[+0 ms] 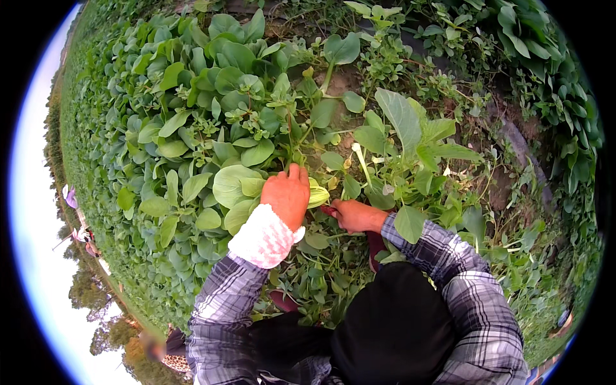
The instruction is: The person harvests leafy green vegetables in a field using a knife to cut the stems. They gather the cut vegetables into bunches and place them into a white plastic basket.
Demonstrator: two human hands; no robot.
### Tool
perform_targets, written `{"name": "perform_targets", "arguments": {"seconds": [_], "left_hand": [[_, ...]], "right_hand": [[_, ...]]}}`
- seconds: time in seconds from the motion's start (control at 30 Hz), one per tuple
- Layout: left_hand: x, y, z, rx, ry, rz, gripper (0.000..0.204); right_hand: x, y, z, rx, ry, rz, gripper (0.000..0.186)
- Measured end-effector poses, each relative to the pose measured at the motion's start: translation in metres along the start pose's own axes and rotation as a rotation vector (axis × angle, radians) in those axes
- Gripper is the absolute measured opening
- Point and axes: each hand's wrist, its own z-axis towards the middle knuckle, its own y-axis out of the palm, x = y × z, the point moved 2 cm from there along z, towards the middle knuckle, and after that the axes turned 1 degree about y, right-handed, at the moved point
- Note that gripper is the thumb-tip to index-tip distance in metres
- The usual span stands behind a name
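My left hand [289, 197], with a white-and-pink cuff at the wrist, is closed around a bok choy. The plant's broad leaves [236, 185] spread out to the left of the hand, and its pale, ribbed base [317, 194] sticks out to the right. Close to that base, my right hand [357, 215] is closed on a small red tool [329, 210]. Only a bit of red shows at the fingers; any blade is hidden. A cut pale stalk [361, 160] stands among leaves just beyond my right hand.
Dense leafy greens [173, 135] fill the left side. Low weeds [443, 83] and bare soil [507, 173] lie to the right, beside a strip of dark sheeting [523, 144]. Another person [174, 353] is at the lower left; small figures appear farther off.
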Motion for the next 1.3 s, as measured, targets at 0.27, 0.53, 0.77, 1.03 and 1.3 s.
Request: {"name": "perform_targets", "arguments": {"seconds": [0.27,0.53,0.77,1.03,1.3], "left_hand": [[-0.019,0.011,-0.003,-0.014,-0.017,-0.037,0.059],[-0.046,0.029,0.006,-0.069,-0.168,-0.044,0.044],[-0.062,0.041,-0.003,-0.003,-0.131,-0.124,0.049],[-0.067,0.05,-0.004,0.029,-0.154,-0.208,0.051],[-0.068,0.046,-0.01,0.112,-0.11,-0.27,0.051]], "right_hand": [[-0.026,-0.018,0.015,0.409,-0.179,0.443,0.029],[-0.032,-0.022,0.053,0.372,-0.088,0.392,0.03],[-0.025,-0.013,0.074,0.498,-0.13,0.312,0.027],[-0.039,-0.012,0.081,0.534,-0.09,0.131,0.027],[-0.031,-0.013,0.117,0.475,-0.076,0.196,0.024]]}}
